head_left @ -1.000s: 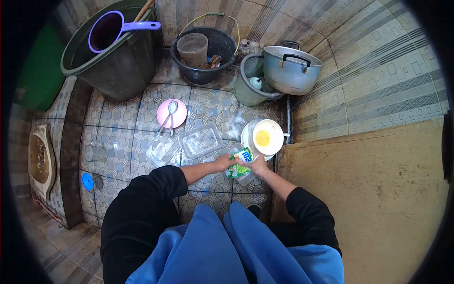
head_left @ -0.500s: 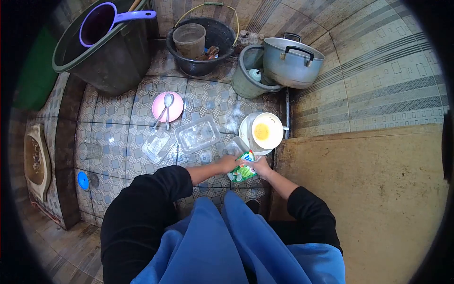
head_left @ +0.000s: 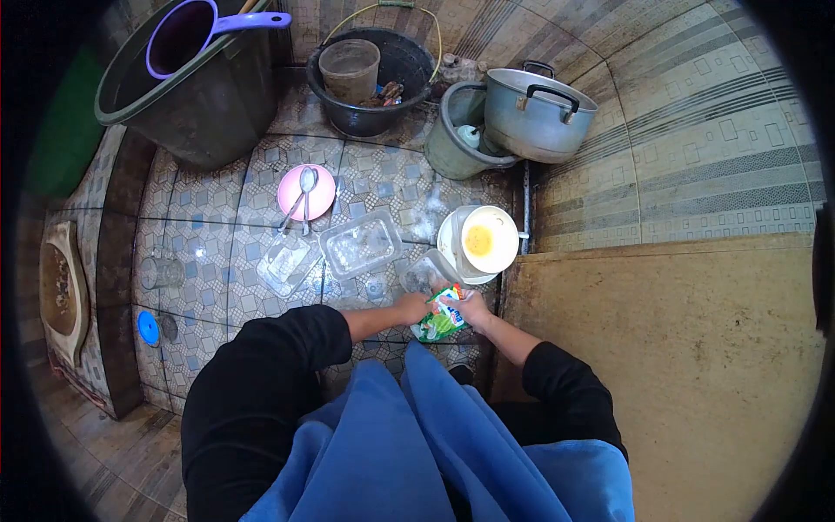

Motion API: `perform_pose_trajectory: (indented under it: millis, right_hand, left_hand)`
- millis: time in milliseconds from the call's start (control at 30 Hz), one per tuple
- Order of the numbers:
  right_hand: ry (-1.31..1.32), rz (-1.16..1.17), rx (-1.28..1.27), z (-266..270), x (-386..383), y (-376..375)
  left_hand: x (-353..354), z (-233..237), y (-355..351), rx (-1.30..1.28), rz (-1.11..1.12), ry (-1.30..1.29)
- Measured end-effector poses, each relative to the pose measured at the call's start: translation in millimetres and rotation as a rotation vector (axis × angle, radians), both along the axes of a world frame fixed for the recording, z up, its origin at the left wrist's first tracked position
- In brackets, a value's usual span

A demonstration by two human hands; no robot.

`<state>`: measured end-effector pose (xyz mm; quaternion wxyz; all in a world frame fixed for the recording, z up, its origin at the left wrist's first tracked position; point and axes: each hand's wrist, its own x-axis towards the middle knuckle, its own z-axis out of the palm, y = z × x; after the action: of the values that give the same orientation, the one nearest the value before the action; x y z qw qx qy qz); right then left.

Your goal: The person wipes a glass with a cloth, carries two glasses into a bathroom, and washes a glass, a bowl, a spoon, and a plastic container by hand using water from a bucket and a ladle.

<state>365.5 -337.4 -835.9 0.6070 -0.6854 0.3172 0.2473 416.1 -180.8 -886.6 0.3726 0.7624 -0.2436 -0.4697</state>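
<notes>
Between my two hands is a green and white plastic packet [head_left: 442, 322] with a red strip at its top and lettering on the front. My left hand [head_left: 415, 308] is closed on the packet's upper left edge. On the other side, the fingers of my right hand [head_left: 472, 308] grip its right edge. Just beyond the packet lies a clear plastic container [head_left: 426, 273], partly hidden by my left hand. To its right, a white bowl [head_left: 503, 250] with yellowish residue inside rests on other white dishware [head_left: 447, 237].
A pink plate [head_left: 294, 181] holds spoons [head_left: 307, 183]. Clear plastic trays [head_left: 361, 244] lie on the tiled floor. Along the back stand a tall bin [head_left: 204, 122] with a purple dipper [head_left: 187, 43], a black basin [head_left: 365, 122], and a pot [head_left: 537, 122] on a bucket [head_left: 448, 148]. A wooden panel [head_left: 661, 348] is at right.
Both hands have drawn the packet slightly toward me. The packet has turned, so more of its printed front shows. The view has shifted a little.
</notes>
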Motion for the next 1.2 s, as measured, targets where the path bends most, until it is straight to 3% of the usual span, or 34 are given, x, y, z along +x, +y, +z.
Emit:
perform_pose_trajectory:
  millis: [233, 333, 467, 567, 633, 733, 833, 933, 1000, 1133, 1200]
  right_hand:
    - [-0.079, 0.007, -0.055, -1.1, -2.4, 4.8]
    - [-0.089, -0.002, -0.086, -25.2, -8.8, -0.1]
    - [-0.019, -0.012, -0.088, -22.6, -7.3, 5.6]
    - [-0.107, -0.032, -0.141, -31.5, -11.7, 8.3]
    - [-0.132, -0.203, -0.018, -36.5, -13.9, 9.1]
    - [-0.102, -0.214, 0.13, -48.1, -15.0, 0.9]
    - [-0.044, -0.125, 0.188, 0.8, -8.3, 15.8]
    - [-0.044, -0.087, 0.069, -14.1, -19.9, 6.8]
    - [-0.008, -0.099, 0.041, -7.2, -20.6, 8.7]
    - [0.006, -0.055, -0.106, -57.7, -38.1, -12.3]
    - [-0.024, -0.004, -0.204, -54.4, -33.1, -8.6]
  left_hand:
    - [2.3, -11.8, 1.3, 0.007, -0.083, -0.016]
    - [7.2, -11.2, -0.1, 0.034, -0.146, -0.052]
    - [15.4, 14.2, 2.9, 0.083, -0.228, -0.084]
    - [16.0, 17.6, 1.6, 0.056, -0.224, -0.082]
    - [16.7, 17.8, 2.0, 0.02, -0.199, -0.051]
    - [14.8, 17.5, 2.2, 0.036, -0.164, 0.026]
    - [6.9, 12.7, 1.8, 0.045, -0.107, 0.107]
    - [-10.2, 2.3, -6.8, 0.054, -0.112, 0.078]
    - [-14.4, 21.6, -6.6, 0.094, -0.119, 0.036]
    - [-28.5, 8.9, -10.9, 0.044, -0.096, 0.041]
    - [-23.4, 18.4, -10.0, 0.134, -0.095, 0.057]
